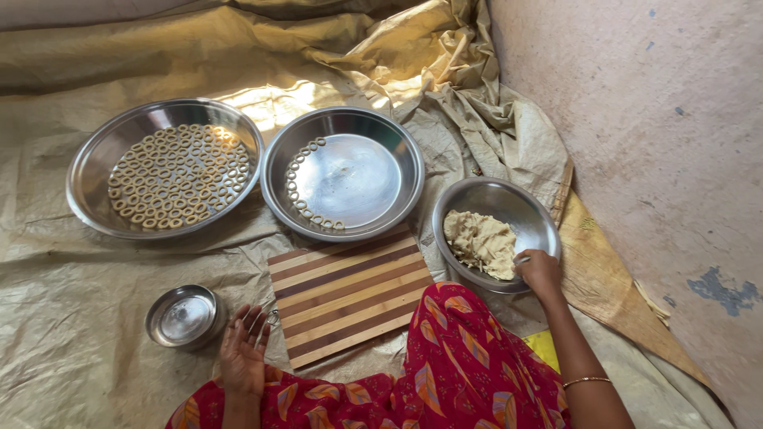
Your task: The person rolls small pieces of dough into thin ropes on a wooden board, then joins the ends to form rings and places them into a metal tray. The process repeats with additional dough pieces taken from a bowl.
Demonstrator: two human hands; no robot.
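Dough lump (480,242) in steel bowl (531,208), right of frame: judged soft, sticky, best pinched at edge. Right hand (539,270) pinching it; left hand (243,349) released, empty.

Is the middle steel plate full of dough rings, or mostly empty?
Mostly empty. The middle plate holds only one curved row of dough rings along its left edge; the rest is bare metal.

Your home floor kitchen: crumpled tan plastic sheet (95,334), round steel plates (95,159), striped wooden cutting board (346,298), bare plaster wall (636,119).
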